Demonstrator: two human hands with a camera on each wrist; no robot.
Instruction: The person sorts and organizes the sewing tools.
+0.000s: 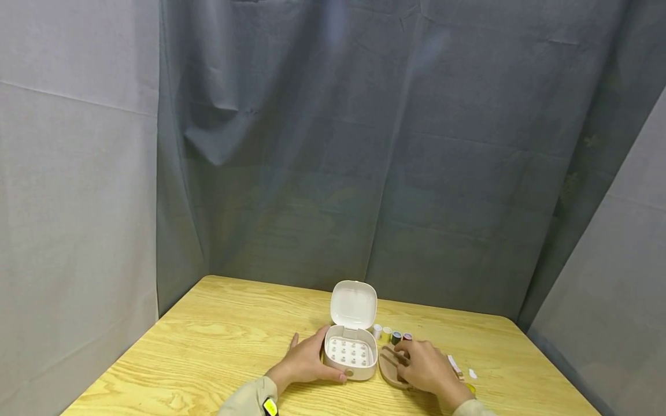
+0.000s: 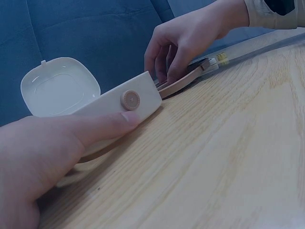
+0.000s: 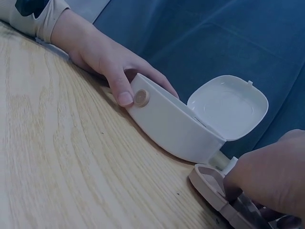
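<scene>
My left hand (image 1: 308, 361) grips a white sewing box (image 1: 350, 372) by its left side, thumb across the front near a round tan button (image 2: 130, 100). The box's lid (image 1: 354, 304) is raised, and rows of small pegs stand on the white insert (image 1: 348, 351). Just right of the box lies a tan tray (image 1: 387, 372) with slots and dark items in it. Into this tray reaches my right hand (image 1: 428, 367), its fingers bent down and their tips low among the contents. I cannot tell whether those fingertips pinch anything.
Behind the tray stand several thread spools, among them a white spool (image 1: 377, 331), a yellow spool (image 1: 387, 334) and a dark spool (image 1: 396, 337). Small white pieces (image 1: 472, 374) and a yellow item (image 1: 471, 388) lie right of my right hand. A grey curtain (image 1: 333, 173) hangs behind the wooden table (image 1: 234, 323).
</scene>
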